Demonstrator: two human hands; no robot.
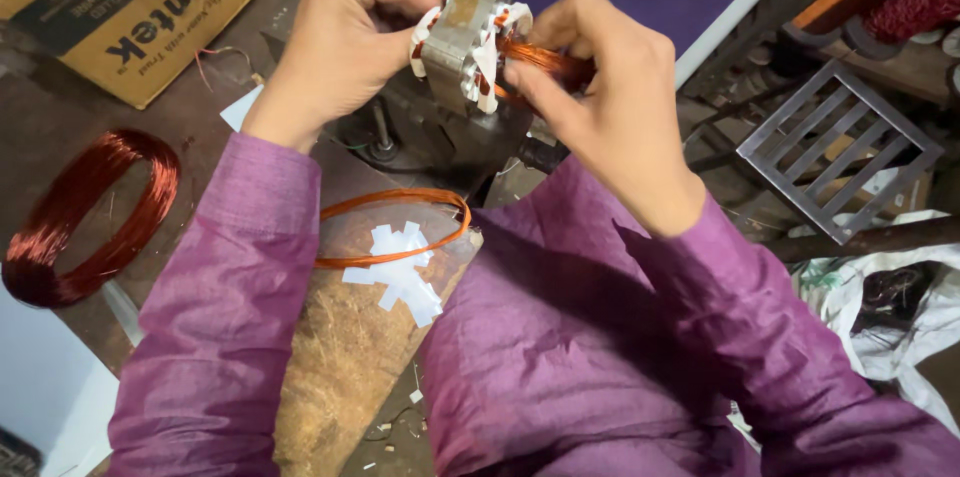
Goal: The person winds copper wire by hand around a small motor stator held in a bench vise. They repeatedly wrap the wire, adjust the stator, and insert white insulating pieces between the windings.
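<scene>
My left hand [340, 37] grips a small grey metal motor stator [462, 32] from its left side, held up in front of me. White insulation paper pieces line its slots. My right hand [600, 97] pinches a bundle of copper winding wire [545, 59] at the stator's right side, pressing it against the core. Both arms wear purple sleeves. On a wooden block [350, 337] below lie a thin loop of copper wire [400, 227] and several white paper strips [400, 272].
A thick coil of reddish copper wire [85, 217] lies at the left on the dark bench. A cardboard box [120, 7] stands at the top left. A metal grate [835, 152] and a white bag [890, 307] are at the right.
</scene>
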